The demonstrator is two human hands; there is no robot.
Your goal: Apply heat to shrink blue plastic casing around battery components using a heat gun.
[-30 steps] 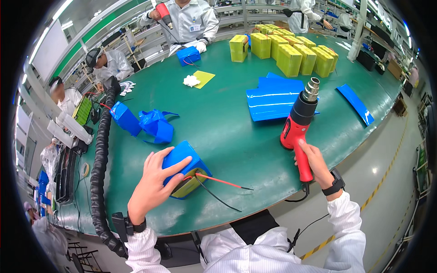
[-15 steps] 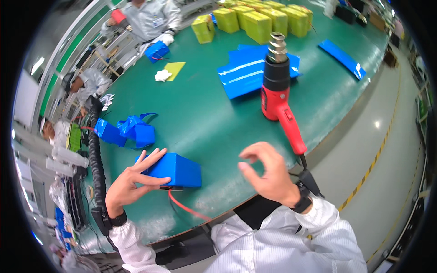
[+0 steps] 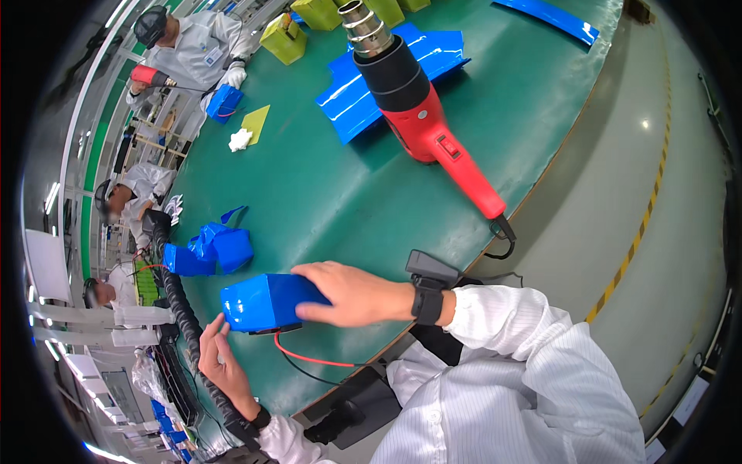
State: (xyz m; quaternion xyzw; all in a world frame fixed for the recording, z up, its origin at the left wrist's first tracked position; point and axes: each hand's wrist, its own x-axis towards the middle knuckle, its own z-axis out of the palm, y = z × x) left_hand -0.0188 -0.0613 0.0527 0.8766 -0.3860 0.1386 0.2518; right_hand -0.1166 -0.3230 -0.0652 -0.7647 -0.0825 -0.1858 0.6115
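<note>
A blue film-wrapped battery pack (image 3: 259, 300) lies on the green table before me, with a red and a black wire (image 3: 313, 359) trailing from its near side. My right hand (image 3: 348, 295) grips the pack's right end, thumb on the near side and fingers over the top. At the opposite end, my left hand (image 3: 224, 362) has its fingers bent and apart, their tips at the near left corner; whether they press on it is hard to tell. Beyond, a red heat gun (image 3: 421, 124) with a black collar and metal nozzle stands over the table, its nozzle pointing away.
Blue film sheets (image 3: 355, 97) lie behind the heat gun. Left of centre are other blue-wrapped packs (image 3: 224, 247). A black ribbed hose (image 3: 178, 298) borders the left side. Yellow-green packs (image 3: 284, 39) stand at the back. A co-worker (image 3: 197, 50) holds another heat gun at the far left.
My right hand has come left onto the pack's right end. The left hand has slid off the pack's top to its left corner. The pack has turned and shifted slightly left.
</note>
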